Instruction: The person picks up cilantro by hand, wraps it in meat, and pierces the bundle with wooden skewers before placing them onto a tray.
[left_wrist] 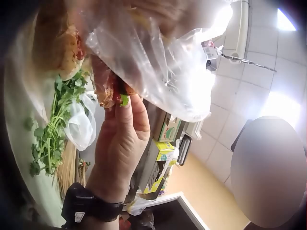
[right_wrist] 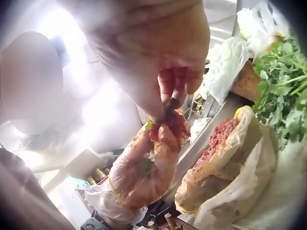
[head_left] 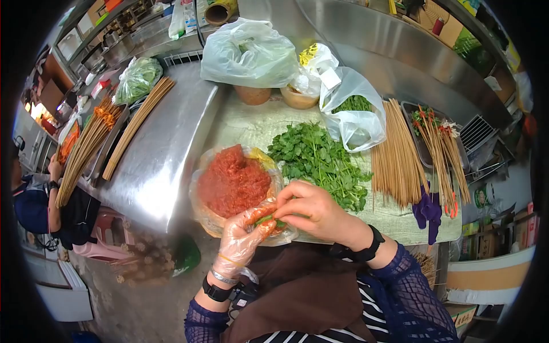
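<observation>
The left hand (head_left: 239, 237), in a clear plastic glove smeared red, pinches a small green herb piece with red meat (right_wrist: 165, 125) between thumb and fingers. The bare right hand (head_left: 314, 214) meets it from the right, its thumb and fingertips pinching the same piece; in the left wrist view this right hand (left_wrist: 120, 143) touches a bright green bit. Just beyond the hands, red minced meat (head_left: 231, 180) fills a plastic-lined bowl (head_left: 200, 214). A pile of leafy green herbs (head_left: 320, 160) lies to its right.
Bare wooden sticks (head_left: 397, 154) lie right of the herbs, beside a tray of filled skewers (head_left: 437, 128). Plastic bags (head_left: 249, 54) stand behind. A metal surface (head_left: 166, 126) with more sticks (head_left: 137, 128) extends left. Purple gloves (head_left: 428, 214) hang at the front edge. Another person (head_left: 37, 206) is at far left.
</observation>
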A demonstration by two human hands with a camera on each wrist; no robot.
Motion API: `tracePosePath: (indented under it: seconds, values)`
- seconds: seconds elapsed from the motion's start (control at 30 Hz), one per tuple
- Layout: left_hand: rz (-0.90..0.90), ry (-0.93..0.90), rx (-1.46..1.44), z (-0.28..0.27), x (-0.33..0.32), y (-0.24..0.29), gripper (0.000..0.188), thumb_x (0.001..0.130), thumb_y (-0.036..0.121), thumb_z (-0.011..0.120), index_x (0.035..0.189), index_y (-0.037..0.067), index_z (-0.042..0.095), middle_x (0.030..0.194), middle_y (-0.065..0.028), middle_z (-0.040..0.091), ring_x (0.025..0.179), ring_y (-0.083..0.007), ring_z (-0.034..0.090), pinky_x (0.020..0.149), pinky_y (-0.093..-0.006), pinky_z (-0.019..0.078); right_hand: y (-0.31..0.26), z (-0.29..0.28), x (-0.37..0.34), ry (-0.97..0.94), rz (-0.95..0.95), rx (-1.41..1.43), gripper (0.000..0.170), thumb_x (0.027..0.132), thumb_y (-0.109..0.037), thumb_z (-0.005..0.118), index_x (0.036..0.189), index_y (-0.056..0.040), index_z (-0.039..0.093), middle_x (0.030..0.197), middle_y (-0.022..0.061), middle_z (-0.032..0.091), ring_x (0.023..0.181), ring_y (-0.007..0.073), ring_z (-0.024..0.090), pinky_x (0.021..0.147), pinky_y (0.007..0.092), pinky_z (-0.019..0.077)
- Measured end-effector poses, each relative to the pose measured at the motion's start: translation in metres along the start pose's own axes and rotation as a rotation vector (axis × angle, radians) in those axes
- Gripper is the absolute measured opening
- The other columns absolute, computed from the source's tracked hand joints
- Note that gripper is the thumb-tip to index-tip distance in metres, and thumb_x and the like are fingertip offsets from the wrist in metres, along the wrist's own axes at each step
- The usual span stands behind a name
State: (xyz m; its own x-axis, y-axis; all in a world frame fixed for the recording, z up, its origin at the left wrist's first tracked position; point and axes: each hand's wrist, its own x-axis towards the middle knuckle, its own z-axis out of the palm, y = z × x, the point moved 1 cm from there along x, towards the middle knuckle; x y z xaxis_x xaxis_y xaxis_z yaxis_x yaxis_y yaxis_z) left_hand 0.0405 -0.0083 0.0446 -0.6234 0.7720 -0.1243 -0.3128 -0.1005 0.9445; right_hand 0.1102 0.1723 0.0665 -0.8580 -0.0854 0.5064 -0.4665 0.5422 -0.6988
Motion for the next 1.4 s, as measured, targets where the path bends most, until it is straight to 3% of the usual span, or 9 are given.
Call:
tracePosePath:
  seconds: [0.13, 0.47, 0.83, 0.93, 1.0, 1.07, 1.17, 1.27, 1.4]
  values:
    - [-0.021, -0.023, -0.001, 0.0, 0.001, 0.0, 0.035, 0.09, 0.005, 0.056, 0.122, -0.007, 0.051, 0.11, -0.0089, 0.059, 0.097, -0.0155, 0.059, 0.086, -0.0276, 0.049, -0.002, 0.001, -0.001, 0.126, 0.11, 0.073, 0.012, 0.072, -0.003, 0.071, 0.082, -0.0032, 0.064, 0.089, 0.0071, 0.061, 0.081, 0.0219, 0.061, 0.07, 0.03, 0.0492]
    - [-0.044, 0.014, 0.087, 0.004, 0.006, -0.001, 0.031, 0.09, 0.005, 0.056, 0.119, -0.006, 0.054, 0.103, -0.0064, 0.062, 0.091, -0.0115, 0.059, 0.081, -0.025, 0.049, 0.004, -0.003, -0.001, 0.011, 0.14, 0.088, 0.012, 0.073, -0.003, 0.071, 0.083, -0.0027, 0.064, 0.086, 0.0082, 0.064, 0.079, 0.0219, 0.063, 0.069, 0.0299, 0.0499]
    - [0.264, 0.262, 0.13, -0.019, 0.019, -0.013, 0.019, 0.086, -0.001, 0.06, 0.104, -0.004, 0.064, 0.108, -0.0123, 0.064, 0.095, -0.0172, 0.06, 0.085, -0.0295, 0.0493, 0.025, -0.048, -0.047, 0.317, 0.352, 0.052, 0.008, 0.081, -0.008, 0.066, 0.086, -0.003, 0.063, 0.087, 0.0038, 0.061, 0.075, 0.0114, 0.058, 0.065, 0.0244, 0.047]
    - [0.269, 0.292, 0.043, -0.03, 0.027, -0.025, 0.02, 0.085, -0.002, 0.059, 0.104, -0.005, 0.063, 0.116, -0.015, 0.06, 0.1, -0.0197, 0.06, 0.086, -0.0307, 0.0502, 0.057, -0.09, -0.08, 0.521, 0.6, 0.029, 0.008, 0.083, -0.007, 0.066, 0.09, -0.0039, 0.065, 0.086, 0.0019, 0.064, 0.074, 0.0079, 0.058, 0.066, 0.0224, 0.047]
    - [0.294, 0.32, -0.027, -0.035, 0.032, -0.035, 0.019, 0.085, -0.003, 0.058, 0.103, -0.004, 0.062, 0.114, -0.0145, 0.061, 0.095, -0.0185, 0.061, 0.081, -0.0283, 0.0517, 0.073, -0.125, -0.098, 0.585, 0.692, -0.313, 0.012, 0.082, -0.009, 0.065, 0.092, -0.0034, 0.065, 0.076, 0.0033, 0.064, 0.066, 0.0086, 0.058, 0.062, 0.0227, 0.047]
    - [0.279, 0.351, -0.078, -0.028, 0.034, -0.036, 0.019, 0.085, -0.003, 0.058, 0.104, -0.004, 0.062, 0.114, -0.0145, 0.061, 0.094, -0.0185, 0.061, 0.081, -0.0284, 0.0517, 0.092, -0.161, -0.118, 0.556, 0.749, -0.631, 0.019, 0.078, -0.012, 0.065, 0.092, 0.0007, 0.066, 0.085, 0.0181, 0.067, 0.078, 0.03, 0.065, 0.069, 0.0353, 0.0504]
    - [0.324, 0.382, -0.004, -0.031, 0.035, -0.041, 0.02, 0.085, -0.002, 0.057, 0.105, -0.005, 0.062, 0.114, -0.0142, 0.061, 0.098, -0.0197, 0.06, 0.087, -0.0305, 0.0485, 0.128, -0.197, -0.138, 0.464, 0.951, -0.972, 0.025, 0.071, -0.016, 0.07, 0.089, 0.0022, 0.067, 0.087, 0.0211, 0.066, 0.081, 0.0333, 0.065, 0.074, 0.0382, 0.051]
    - [0.454, 0.346, 0.099, -0.031, 0.034, -0.041, 0.02, 0.086, -0.002, 0.057, 0.105, -0.006, 0.061, 0.115, -0.015, 0.06, 0.105, -0.021, 0.057, 0.095, -0.0319, 0.0431, 0.155, -0.211, -0.146, 0.206, 1.16, -1.082, 0.023, 0.07, -0.016, 0.072, 0.081, 0.0034, 0.067, 0.073, 0.0178, 0.067, 0.065, 0.0274, 0.066, 0.063, 0.0329, 0.0516]
    - [0.433, 0.363, 0.122, -0.033, 0.031, -0.043, 0.019, 0.085, -0.001, 0.058, 0.103, -0.006, 0.061, 0.114, -0.0162, 0.06, 0.105, -0.0219, 0.057, 0.095, -0.0332, 0.0436, 0.153, -0.225, -0.145, 0.306, 1.394, -0.484, 0.019, 0.076, -0.018, 0.068, 0.067, -0.0014, 0.064, 0.057, 0.0063, 0.062, 0.044, 0.0131, 0.056, 0.042, 0.0284, 0.0454]
